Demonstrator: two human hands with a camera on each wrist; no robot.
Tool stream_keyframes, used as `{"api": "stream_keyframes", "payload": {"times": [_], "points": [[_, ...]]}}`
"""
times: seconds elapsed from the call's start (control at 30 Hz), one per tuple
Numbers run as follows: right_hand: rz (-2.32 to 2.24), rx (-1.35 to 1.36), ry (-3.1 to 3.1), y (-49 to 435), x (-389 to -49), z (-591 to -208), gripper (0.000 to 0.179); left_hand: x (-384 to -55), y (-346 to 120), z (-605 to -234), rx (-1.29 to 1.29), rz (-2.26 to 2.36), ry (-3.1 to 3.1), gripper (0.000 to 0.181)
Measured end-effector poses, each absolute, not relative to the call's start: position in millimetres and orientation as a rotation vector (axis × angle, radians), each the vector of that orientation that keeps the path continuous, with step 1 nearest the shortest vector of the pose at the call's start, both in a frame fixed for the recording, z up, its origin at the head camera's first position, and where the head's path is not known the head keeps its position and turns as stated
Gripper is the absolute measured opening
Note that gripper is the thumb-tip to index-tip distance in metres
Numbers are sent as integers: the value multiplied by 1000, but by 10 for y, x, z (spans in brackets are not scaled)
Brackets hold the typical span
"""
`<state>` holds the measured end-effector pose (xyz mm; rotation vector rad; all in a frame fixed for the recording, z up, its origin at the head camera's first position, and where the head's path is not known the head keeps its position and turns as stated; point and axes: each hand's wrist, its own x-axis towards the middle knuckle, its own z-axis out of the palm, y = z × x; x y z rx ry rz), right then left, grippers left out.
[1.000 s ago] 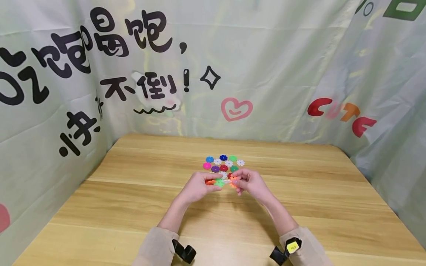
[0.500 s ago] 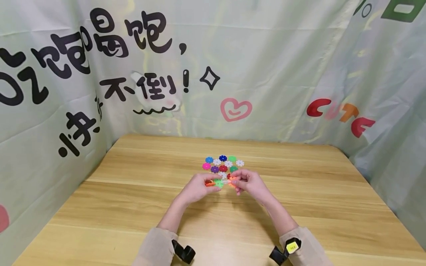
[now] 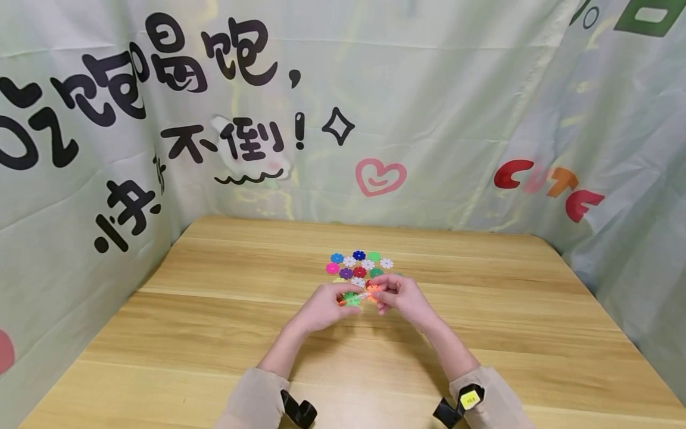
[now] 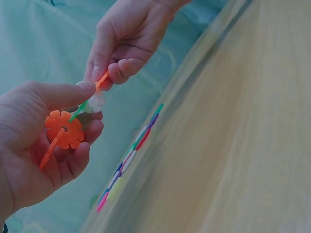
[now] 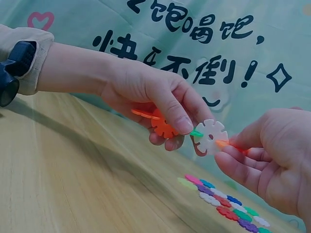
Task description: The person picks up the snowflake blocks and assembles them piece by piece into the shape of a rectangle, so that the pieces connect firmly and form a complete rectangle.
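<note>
In the head view, my left hand (image 3: 323,307) holds a short chain of notched plastic snowflake discs above the table. The left wrist view shows two orange pieces in its palm, an orange disc (image 4: 64,130) facing the camera and another orange disc (image 4: 52,149) edge-on. A green disc (image 3: 351,299) comes between thumb and fingers. Beyond it, a white disc (image 5: 210,137) joins the green one. My right hand (image 3: 403,298) pinches an orange disc (image 5: 222,143) slotted against the white disc; its fingers hide most of that piece.
Several loose snowflake discs, including a dark blue disc (image 3: 359,255) and a pink disc (image 3: 333,269), lie flat in rows just beyond the hands. The wooden table (image 3: 214,333) meets a printed curtain (image 3: 439,119) at the back and sides.
My left hand has shifted slightly to the right along the chain, and its fingers now cover more of the orange discs. My right hand stays nearly where it was, still pinching its orange disc.
</note>
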<state>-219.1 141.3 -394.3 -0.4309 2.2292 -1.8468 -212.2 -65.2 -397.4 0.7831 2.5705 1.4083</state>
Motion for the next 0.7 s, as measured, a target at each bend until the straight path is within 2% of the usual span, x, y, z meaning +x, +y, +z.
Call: {"api": "stream_keyframes", "payload": {"times": [0.2,0.7], "points": [[-1859,-428,2230,1407,-2195,-3954,28,-2125,-631,-3988,777,1395,2593,41],[-1874,-398,2230,1410,-2203,-3959,30,-2137,-644,-4013,773,1458,2563,37]]}}
